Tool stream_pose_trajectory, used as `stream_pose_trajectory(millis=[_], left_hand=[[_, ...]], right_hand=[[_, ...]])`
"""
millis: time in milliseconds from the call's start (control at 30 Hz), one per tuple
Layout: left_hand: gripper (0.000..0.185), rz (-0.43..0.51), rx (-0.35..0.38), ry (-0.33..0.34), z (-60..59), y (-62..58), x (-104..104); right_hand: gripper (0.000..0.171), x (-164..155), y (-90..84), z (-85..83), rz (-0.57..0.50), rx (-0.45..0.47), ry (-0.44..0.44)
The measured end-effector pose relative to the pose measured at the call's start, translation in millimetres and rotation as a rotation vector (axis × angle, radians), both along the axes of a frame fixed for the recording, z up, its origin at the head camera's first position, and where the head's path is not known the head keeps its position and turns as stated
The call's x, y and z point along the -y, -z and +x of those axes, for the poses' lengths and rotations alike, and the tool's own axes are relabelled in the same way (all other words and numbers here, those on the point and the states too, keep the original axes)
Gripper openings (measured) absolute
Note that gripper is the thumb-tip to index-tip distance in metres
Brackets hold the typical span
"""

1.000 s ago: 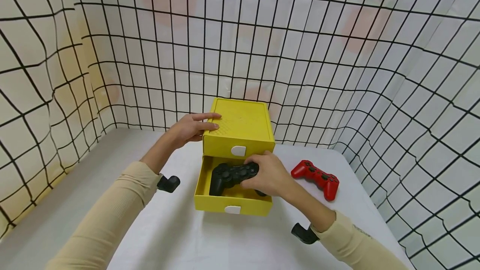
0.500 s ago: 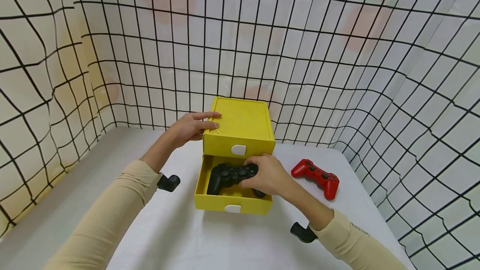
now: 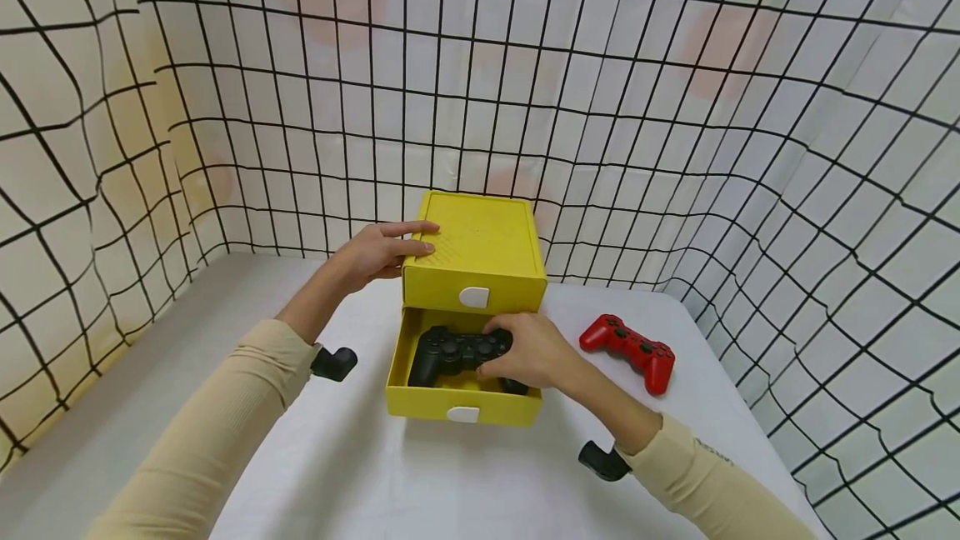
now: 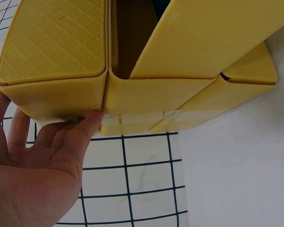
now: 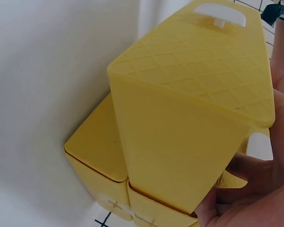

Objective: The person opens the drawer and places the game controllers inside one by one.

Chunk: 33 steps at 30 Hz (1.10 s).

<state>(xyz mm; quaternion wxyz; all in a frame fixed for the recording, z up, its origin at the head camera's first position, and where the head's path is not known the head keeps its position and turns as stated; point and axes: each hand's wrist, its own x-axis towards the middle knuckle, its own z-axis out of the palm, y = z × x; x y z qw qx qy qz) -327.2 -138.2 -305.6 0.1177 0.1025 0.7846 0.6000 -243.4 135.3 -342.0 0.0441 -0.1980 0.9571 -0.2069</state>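
Note:
A black game controller (image 3: 461, 350) lies in the pulled-out drawer (image 3: 427, 401) of a yellow drawer unit (image 3: 480, 232). My right hand (image 3: 528, 348) reaches into the drawer and grips the controller's right end; its right handle is partly hidden by the hand. At the unit's upper left edge, my left hand (image 3: 378, 252) rests with extended fingers on the top, while the left wrist view has other fingers (image 4: 87, 125) against the side wall. Seen from the right wrist, the drawer front (image 5: 199, 71) hides the controller.
A red game controller (image 3: 628, 352) lies on the white table (image 3: 345, 473) to the right of the unit. Behind and at both sides stands black wire mesh (image 3: 480, 107) over pale sheeting. A black wrist mount (image 3: 603, 461) sticks out from the right wrist, another (image 3: 334, 363) from the left.
The black controller, with my right hand on it, has shifted slightly left within the drawer. My left hand keeps its place on the unit. The head view has moved a little.

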Motion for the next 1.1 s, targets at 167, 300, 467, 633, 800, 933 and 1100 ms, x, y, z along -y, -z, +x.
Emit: stream_pose_trajectory(millis=[167,300,467,633,800,933,1100], left_hand=[[0.049,-0.003,0.003,-0.013,1.2,-0.8,-1.0],[0.049,-0.007,0.007,-0.022,1.8,-0.8,-1.9],[0.049,-0.004,0.006,-0.017,1.9,-0.7,-1.5],[0.049,-0.001,0.000,-0.013,1.7,-0.7,-1.3],[0.049,0.006,0.000,-0.010,1.3,-0.4,-1.4],[0.049,0.008,-0.001,-0.005,1.1,-0.4,-1.1],[0.050,0.008,0.002,-0.005,0.9,0.0,-0.9]], right_hand=[[0.050,-1.0,1.6,-2.1,0.015,0.013,-0.005],[0.052,-1.9,2.0,-3.5,0.039,0.021,-0.015],[0.054,-2.3,1.7,-4.1,0.052,0.024,-0.020],[0.055,-1.4,2.2,-3.6,0.058,0.033,-0.008],[0.054,-0.8,2.2,-3.0,0.061,0.033,-0.005],[0.055,-0.8,1.5,-2.9,0.072,0.037,-0.011],[0.056,-1.0,0.7,-2.9,0.085,0.045,-0.022]])
